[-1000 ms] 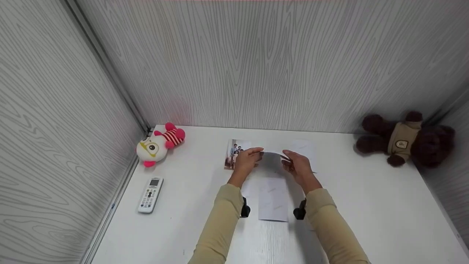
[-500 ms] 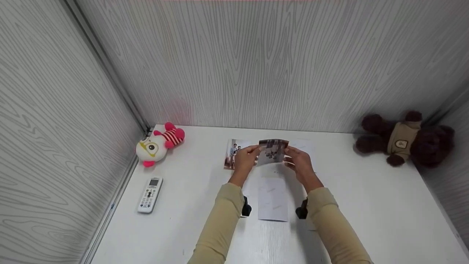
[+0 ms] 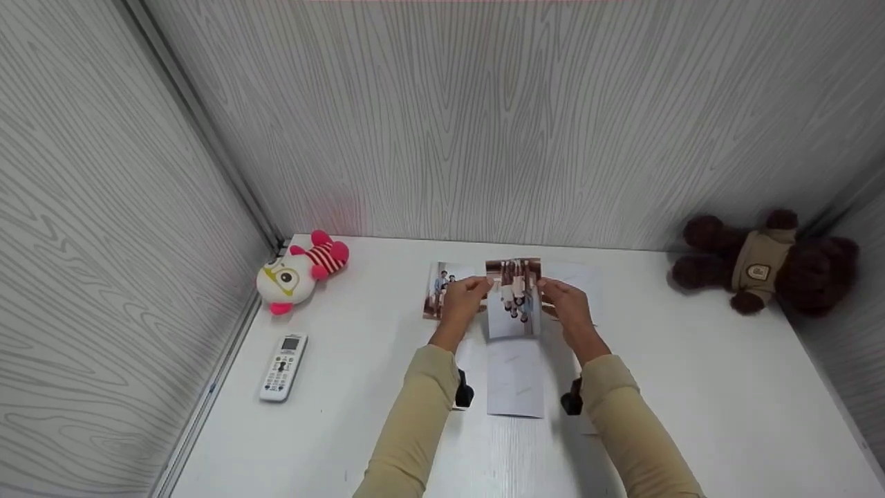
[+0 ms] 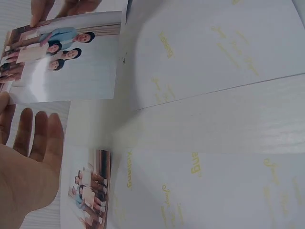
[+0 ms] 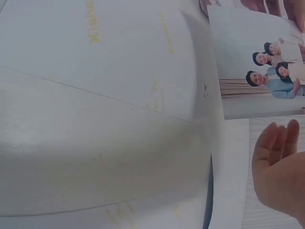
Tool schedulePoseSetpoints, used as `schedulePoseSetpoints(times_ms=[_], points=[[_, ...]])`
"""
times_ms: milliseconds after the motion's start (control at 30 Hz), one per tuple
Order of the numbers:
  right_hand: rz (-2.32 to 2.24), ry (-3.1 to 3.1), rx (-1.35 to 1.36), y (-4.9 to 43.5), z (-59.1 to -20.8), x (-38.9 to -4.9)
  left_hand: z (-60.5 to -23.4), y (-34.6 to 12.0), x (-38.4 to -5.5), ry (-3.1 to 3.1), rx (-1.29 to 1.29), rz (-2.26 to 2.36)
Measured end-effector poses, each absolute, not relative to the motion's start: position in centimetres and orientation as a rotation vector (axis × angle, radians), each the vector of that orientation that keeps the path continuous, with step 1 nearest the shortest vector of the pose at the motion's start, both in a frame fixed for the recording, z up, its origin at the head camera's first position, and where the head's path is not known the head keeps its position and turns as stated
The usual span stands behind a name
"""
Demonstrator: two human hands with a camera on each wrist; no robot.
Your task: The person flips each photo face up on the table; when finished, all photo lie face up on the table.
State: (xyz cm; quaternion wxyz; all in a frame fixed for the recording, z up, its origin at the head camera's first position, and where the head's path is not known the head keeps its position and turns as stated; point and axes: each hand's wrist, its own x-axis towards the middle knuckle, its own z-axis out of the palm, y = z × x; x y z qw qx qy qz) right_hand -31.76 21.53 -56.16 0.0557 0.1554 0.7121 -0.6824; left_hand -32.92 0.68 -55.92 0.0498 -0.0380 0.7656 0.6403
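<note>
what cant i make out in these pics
- Flat family photo, head view: right part hidden by the left hand.
- White sheet beyond the right hand, head view: partly covered by that hand.
- Remote control, head view: button labels too small to read.
- Brown teddy bear, head view: face too dark and blurred.
- Held family photo, right wrist view: cut off by the right edge.

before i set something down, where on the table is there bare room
Bare table lies between the right sleeve and the bear, and between the remote and the left sleeve. The middle is crowded: left hand and right hand hold a photo, near white sheets and another photo.
</note>
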Motion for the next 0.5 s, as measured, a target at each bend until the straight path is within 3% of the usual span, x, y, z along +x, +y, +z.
schedulePoseSetpoints(times_ms=[500], points=[[-2.243, 1.979, 0.601, 21.32, -55.49, -32.11, -56.38, 1.39, -32.1, 1.938, -0.222, 2.068]])
